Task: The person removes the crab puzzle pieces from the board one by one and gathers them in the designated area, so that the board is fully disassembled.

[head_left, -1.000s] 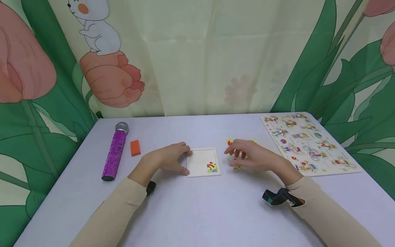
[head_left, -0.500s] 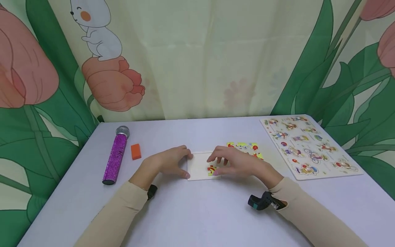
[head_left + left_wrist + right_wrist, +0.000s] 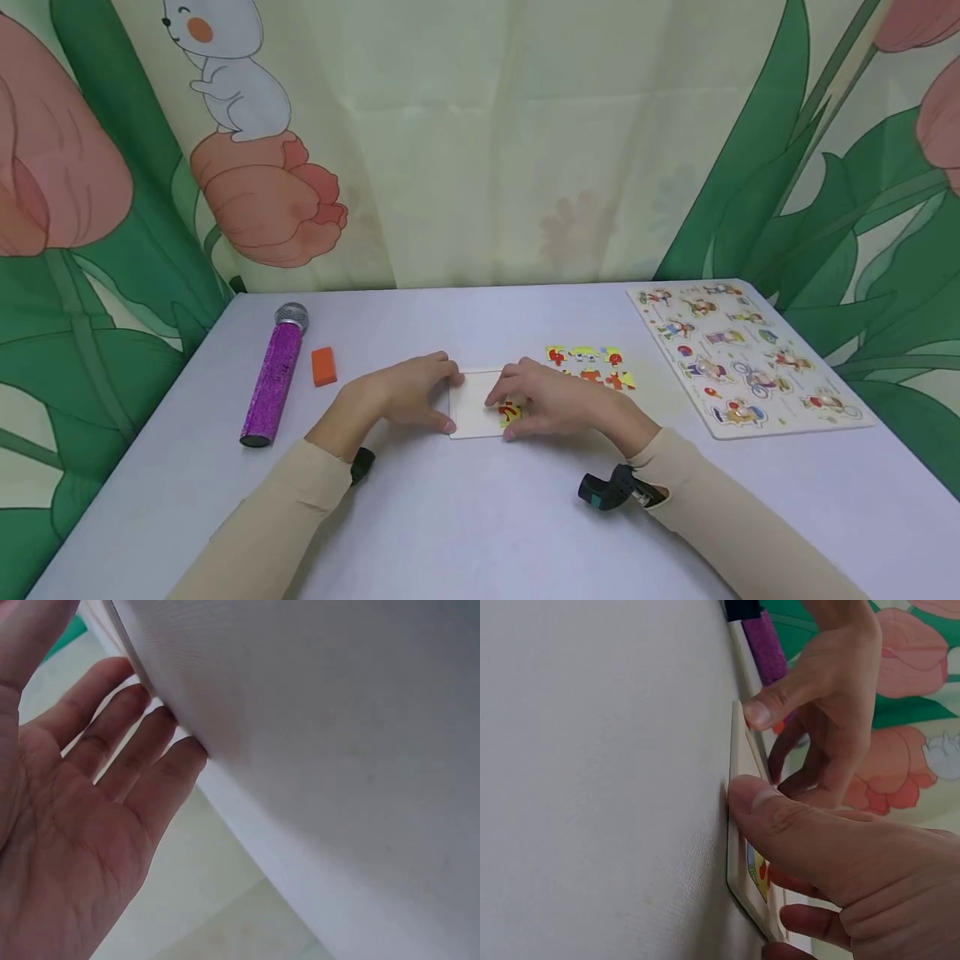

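A small pale puzzle tray (image 3: 471, 402) lies flat on the table in the head view. One red, yellow and green jigsaw piece (image 3: 510, 414) sits in its near right corner. My left hand (image 3: 397, 396) holds the tray's left side, its thumb at the near left corner and its fingers along the edge. Over the tray's right end is my right hand (image 3: 558, 400), fingers curled above the piece and thumb on the near edge. In the right wrist view the right thumb presses the tray rim (image 3: 739, 757); some right fingertips are hidden.
Several loose jigsaw pieces (image 3: 585, 355) lie just beyond the right hand. A large picture board (image 3: 750, 358) rests at the right. On the left are a glittery purple microphone (image 3: 273, 375) and an orange block (image 3: 324, 367). A printed curtain (image 3: 465, 150) hangs behind the table.
My right hand has moved left from above the loose pieces onto the tray's right end, uncovering those pieces. The left hand has stayed at the tray's left side.
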Demonstrator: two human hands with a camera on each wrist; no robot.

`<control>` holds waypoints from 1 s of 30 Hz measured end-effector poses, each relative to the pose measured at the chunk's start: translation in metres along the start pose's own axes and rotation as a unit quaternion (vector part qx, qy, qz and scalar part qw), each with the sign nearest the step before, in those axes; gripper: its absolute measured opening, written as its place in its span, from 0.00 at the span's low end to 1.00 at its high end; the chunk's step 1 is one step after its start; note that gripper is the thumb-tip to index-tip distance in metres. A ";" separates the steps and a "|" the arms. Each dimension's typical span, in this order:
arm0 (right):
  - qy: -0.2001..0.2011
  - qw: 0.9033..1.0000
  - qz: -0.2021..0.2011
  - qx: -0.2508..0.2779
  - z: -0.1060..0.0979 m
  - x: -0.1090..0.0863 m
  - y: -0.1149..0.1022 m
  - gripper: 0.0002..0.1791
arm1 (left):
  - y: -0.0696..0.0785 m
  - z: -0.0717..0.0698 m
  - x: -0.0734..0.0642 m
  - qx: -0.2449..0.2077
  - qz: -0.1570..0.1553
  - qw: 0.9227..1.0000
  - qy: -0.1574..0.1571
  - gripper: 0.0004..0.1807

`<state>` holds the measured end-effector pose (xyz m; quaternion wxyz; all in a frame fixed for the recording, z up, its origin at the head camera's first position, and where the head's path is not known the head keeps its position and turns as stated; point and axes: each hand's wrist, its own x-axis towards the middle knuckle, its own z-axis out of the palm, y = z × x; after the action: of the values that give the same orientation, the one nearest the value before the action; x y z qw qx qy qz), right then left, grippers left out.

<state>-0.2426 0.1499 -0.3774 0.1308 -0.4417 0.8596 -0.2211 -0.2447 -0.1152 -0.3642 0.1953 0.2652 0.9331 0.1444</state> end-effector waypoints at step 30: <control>-0.091 0.996 0.016 0.014 -0.010 0.006 -0.008 0.17 | 0.002 -0.002 0.001 0.011 -0.007 1.000 -0.002 0.36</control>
<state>-0.2450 0.1436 -0.3652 0.2184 -0.4443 0.8480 -0.1895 -0.2450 -0.1132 -0.3617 0.1948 0.2612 0.9361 0.1324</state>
